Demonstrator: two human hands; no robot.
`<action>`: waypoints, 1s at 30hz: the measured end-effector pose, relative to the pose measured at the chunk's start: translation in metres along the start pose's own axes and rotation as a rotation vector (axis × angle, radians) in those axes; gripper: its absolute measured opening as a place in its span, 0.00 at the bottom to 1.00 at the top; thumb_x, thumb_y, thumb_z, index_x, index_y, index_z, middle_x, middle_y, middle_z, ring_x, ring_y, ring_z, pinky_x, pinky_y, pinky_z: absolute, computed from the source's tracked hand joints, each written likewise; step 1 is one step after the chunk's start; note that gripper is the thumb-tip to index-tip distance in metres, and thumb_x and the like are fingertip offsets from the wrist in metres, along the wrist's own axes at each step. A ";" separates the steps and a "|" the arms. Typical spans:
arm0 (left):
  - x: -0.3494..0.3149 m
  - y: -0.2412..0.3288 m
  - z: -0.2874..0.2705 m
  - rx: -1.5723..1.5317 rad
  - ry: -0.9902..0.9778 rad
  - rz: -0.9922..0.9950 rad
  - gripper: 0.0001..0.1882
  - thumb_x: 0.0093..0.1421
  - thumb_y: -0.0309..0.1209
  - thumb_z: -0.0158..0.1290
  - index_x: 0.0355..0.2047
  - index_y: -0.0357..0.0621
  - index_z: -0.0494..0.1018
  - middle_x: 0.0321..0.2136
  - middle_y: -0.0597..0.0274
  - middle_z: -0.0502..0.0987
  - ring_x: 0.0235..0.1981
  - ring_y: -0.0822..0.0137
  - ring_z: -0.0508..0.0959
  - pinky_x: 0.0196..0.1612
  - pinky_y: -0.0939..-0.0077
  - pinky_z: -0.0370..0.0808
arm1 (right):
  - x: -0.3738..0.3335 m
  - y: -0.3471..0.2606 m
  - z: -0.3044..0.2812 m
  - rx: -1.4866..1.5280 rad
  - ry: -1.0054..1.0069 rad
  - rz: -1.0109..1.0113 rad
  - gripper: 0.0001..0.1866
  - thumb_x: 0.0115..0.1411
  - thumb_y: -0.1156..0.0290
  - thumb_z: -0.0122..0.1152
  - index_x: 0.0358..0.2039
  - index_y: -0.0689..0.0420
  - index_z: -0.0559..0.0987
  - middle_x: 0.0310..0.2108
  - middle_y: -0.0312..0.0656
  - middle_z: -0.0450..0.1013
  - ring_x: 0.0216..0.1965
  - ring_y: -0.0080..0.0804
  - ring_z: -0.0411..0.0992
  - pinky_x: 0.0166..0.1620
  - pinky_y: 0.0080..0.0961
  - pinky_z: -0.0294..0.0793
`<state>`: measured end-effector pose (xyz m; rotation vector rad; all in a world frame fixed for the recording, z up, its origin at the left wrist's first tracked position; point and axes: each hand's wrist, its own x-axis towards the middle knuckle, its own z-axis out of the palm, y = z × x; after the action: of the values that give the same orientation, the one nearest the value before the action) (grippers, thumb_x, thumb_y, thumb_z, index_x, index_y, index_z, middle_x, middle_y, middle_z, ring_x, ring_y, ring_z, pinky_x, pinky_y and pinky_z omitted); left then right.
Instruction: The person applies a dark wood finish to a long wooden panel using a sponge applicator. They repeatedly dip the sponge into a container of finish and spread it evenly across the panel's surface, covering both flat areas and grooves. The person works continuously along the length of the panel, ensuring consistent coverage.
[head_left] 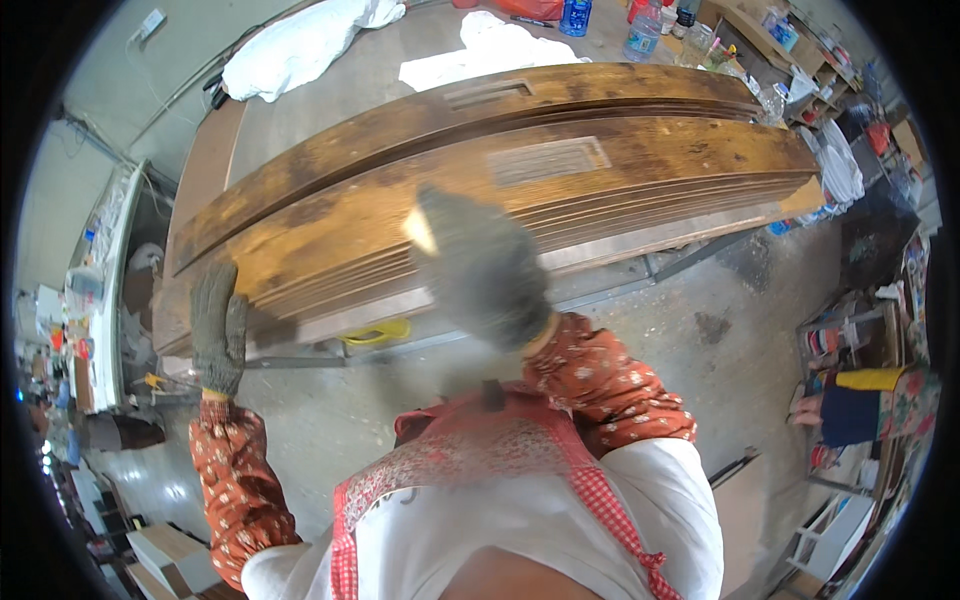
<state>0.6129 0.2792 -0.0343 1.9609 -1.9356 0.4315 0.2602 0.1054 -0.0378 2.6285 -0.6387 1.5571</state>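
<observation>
A stack of long brown wooden boards with dark scorched-looking patches lies in front of me, its top board bearing a pale rectangular recess. My left hand, in a grey knit glove, lies with fingers stretched out against the left end of the stack. My right hand, gloved alike, is smeared by motion over the boards' near edge. Its fingers close round a small pale, yellowish piece; the kind is too blurred to tell. Behind, a similar single board has a narrower recess.
White cloths lie on the table's far side. A plastic water bottle and a blue container stand at the back right. Under the table edge is a yellow object. Another person is at the far right beside shelves.
</observation>
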 end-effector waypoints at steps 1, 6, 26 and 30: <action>-0.016 -0.027 -0.013 0.012 0.037 0.000 0.20 0.68 0.36 0.45 0.58 0.41 0.69 0.57 0.49 0.70 0.63 0.51 0.65 0.67 0.57 0.54 | 0.008 -0.033 0.028 -0.013 -0.038 0.010 0.26 0.55 0.70 0.59 0.53 0.69 0.70 0.38 0.51 0.73 0.36 0.38 0.74 0.34 0.34 0.76; -0.063 -0.112 -0.039 -0.047 0.111 -0.119 0.19 0.68 0.35 0.47 0.55 0.41 0.72 0.55 0.50 0.71 0.61 0.52 0.66 0.64 0.59 0.58 | 0.053 -0.151 0.118 0.059 -0.182 -0.019 0.32 0.54 0.63 0.61 0.57 0.65 0.67 0.38 0.47 0.72 0.37 0.41 0.73 0.39 0.38 0.76; -0.114 -0.206 -0.049 -0.585 0.369 -0.760 0.21 0.60 0.33 0.59 0.51 0.36 0.73 0.48 0.56 0.76 0.49 0.66 0.74 0.54 0.74 0.71 | 0.029 -0.125 0.064 -0.305 0.070 0.239 0.31 0.55 0.67 0.69 0.58 0.60 0.70 0.48 0.51 0.75 0.45 0.44 0.76 0.48 0.35 0.76; -0.117 -0.219 -0.051 -0.772 0.364 -0.724 0.16 0.60 0.29 0.58 0.48 0.37 0.76 0.44 0.61 0.78 0.45 0.71 0.75 0.50 0.77 0.72 | 0.036 -0.146 0.091 -0.237 -0.029 0.240 0.31 0.57 0.65 0.66 0.57 0.67 0.69 0.44 0.57 0.74 0.42 0.52 0.75 0.45 0.41 0.75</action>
<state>0.8314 0.4075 -0.0496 1.7131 -0.8605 -0.1452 0.4037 0.2071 -0.0260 2.4760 -1.1026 1.3936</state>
